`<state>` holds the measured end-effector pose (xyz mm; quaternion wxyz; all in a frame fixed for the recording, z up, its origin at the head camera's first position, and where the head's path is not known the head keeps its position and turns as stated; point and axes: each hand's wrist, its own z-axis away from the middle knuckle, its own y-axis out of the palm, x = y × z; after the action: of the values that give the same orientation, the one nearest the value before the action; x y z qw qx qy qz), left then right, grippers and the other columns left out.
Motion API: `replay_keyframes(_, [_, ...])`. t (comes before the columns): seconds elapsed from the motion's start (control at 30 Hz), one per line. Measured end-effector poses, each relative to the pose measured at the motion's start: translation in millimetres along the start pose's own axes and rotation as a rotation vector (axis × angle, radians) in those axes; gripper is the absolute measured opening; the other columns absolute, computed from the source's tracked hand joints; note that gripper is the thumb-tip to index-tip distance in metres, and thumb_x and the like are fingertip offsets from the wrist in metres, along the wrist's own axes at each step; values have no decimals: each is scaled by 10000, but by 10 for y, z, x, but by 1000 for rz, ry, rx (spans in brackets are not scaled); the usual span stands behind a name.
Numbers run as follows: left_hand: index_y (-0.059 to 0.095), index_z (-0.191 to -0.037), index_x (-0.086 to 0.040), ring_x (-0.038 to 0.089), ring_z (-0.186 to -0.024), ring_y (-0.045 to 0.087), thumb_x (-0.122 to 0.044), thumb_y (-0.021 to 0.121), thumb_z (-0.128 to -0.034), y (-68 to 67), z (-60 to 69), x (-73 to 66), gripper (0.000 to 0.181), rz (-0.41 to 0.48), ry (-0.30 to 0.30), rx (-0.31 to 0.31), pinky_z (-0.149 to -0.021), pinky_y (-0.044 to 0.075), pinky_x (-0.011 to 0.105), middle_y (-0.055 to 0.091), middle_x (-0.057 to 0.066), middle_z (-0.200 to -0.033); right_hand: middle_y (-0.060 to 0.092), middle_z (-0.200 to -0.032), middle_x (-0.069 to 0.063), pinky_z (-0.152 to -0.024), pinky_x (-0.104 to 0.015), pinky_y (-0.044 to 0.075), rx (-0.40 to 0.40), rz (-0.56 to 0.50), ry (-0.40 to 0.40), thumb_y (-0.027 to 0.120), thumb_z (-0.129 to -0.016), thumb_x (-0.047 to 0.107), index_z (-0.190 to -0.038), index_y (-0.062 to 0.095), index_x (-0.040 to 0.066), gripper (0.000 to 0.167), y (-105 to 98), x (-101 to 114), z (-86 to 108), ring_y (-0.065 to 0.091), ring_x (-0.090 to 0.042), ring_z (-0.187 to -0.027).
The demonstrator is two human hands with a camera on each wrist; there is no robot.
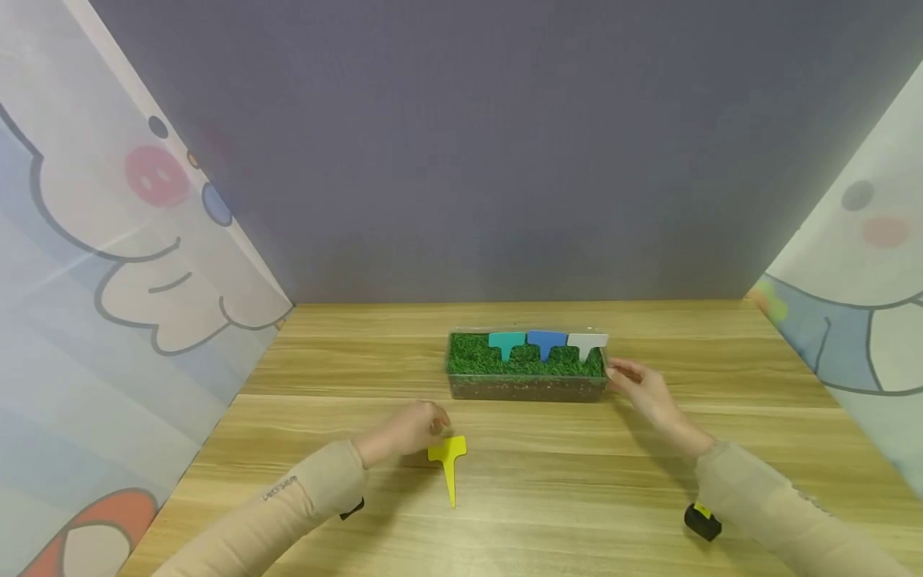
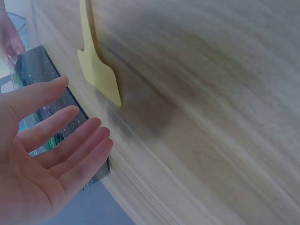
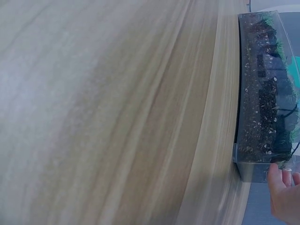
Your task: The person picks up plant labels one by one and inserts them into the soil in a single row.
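A clear rectangular planter box (image 1: pixel 530 389) holds dark soil and green grass. Teal (image 1: pixel 507 340), blue (image 1: pixel 546 338) and white (image 1: pixel 587 341) T-shaped plant labels stand upright in it. At the box's right end, my right hand (image 1: pixel 647 394) touches the wall with its fingertips; they also show in the right wrist view. A yellow T-shaped plant label (image 1: pixel 449 453) lies flat on the table, its point toward me. My left hand (image 1: pixel 407 429) hovers beside its wide head. In the left wrist view, the left hand's fingers (image 2: pixel 61 140) are loosely extended and apart from the label (image 2: pixel 98 70).
The wood-grain table (image 1: pixel 548 497) meets a grey panel (image 1: pixel 505 160) at the back. Cartoon-printed panels (image 1: pixel 94 240) flank both sides. A black device with a yellow part (image 1: pixel 703 521) shows beside the right sleeve.
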<state>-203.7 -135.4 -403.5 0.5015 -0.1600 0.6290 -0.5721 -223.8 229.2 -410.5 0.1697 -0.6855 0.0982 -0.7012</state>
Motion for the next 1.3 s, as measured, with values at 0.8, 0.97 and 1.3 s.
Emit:
replay_keyframes(0.8, [618, -1013, 7, 103, -675, 466, -192, 792, -629, 195, 4, -63, 467, -88, -62, -8, -586, 474, 189, 468, 23, -798, 450, -1183, -311, -868, -296, 482, -14, -40, -33, 482, -915, 291, -1265, 360, -120, 553, 2, -56, 3, 583, -287, -966])
replay_keyframes(0.97, [628, -971, 3, 115, -684, 467, -137, 796, -614, 213, 9, -85, 418, -75, -47, -33, -602, 481, 199, 462, 23, -786, 454, -1180, -311, -864, -288, 485, -12, -52, -44, 488, -912, 301, -1264, 362, -122, 565, 2, -73, 5, 582, -289, -964])
replay_keyframes(1.3, [626, -905, -15, 134, -723, 459, -12, 769, -597, 238, -18, -171, 340, -103, -39, -19, -637, 476, 206, 523, 42, -805, 414, -1226, -321, -904, -316, 447, -12, -17, -9, 433, -940, 189, -1285, 321, -127, 481, 10, -49, -7, 551, -305, -1012])
